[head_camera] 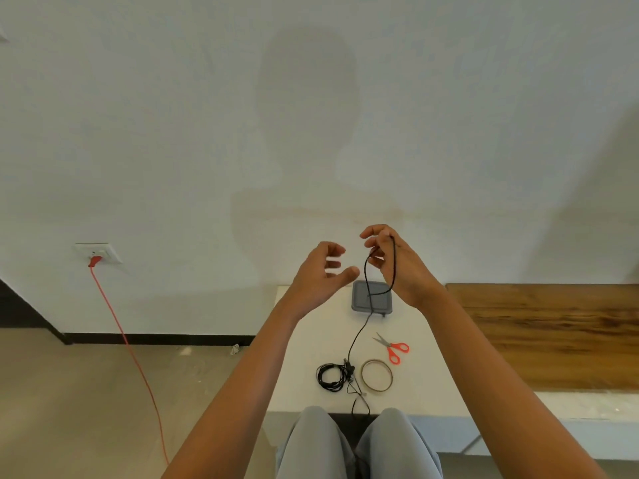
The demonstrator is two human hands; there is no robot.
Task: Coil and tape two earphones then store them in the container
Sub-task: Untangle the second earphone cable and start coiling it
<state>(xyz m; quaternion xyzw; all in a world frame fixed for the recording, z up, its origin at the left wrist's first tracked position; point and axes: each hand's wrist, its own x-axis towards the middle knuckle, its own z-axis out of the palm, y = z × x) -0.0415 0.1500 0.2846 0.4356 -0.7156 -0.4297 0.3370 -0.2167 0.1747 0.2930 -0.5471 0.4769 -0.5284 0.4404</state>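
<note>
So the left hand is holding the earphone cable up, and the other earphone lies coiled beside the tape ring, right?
No: the head view shows the right hand holding the earphone cable up; the left hand is open, holding nothing. The other earphone does lie coiled beside the tape ring.

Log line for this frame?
step: coiling | right hand: grips black earphone cable, raised | left hand: open beside it | white table: coiled black earphone, tape roll, red-handled scissors, grey square container
</note>
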